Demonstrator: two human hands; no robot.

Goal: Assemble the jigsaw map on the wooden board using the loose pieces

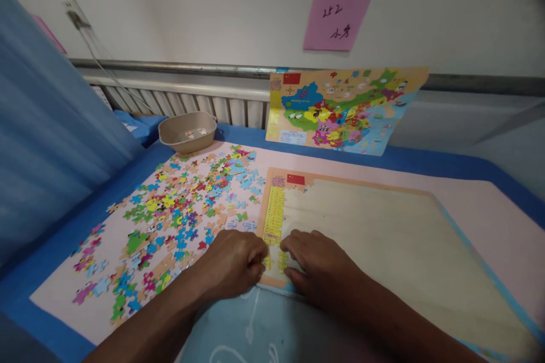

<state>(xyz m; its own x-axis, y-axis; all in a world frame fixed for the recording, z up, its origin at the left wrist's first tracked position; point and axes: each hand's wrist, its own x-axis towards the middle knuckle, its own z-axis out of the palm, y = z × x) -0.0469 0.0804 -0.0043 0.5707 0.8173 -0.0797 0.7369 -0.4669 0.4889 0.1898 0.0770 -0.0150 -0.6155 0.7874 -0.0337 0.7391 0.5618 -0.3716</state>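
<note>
A jigsaw board (361, 238) with an orange and blue border lies in front of me, and a strip of yellow puzzle pieces (275, 210) fills its left side. My left hand (234, 258) is closed over the board's lower left edge, fingertips at a small yellow puzzle piece (268, 262). Across from it, my right hand (321, 258) rests on the board with bent fingers and the thumb apart from them. Another yellow piece (283, 261) lies by its fingertips; I cannot tell if they touch it. A red flag section (296, 180) sits at the board's upper left.
Many loose puzzle pieces (179, 232) spread over the pink sheet on the left. Behind them stands a beige basin (187, 139) with a few pieces inside. A colourful map picture (340, 113) leans against the wall rail. A blue curtain (55, 125) hangs at the left.
</note>
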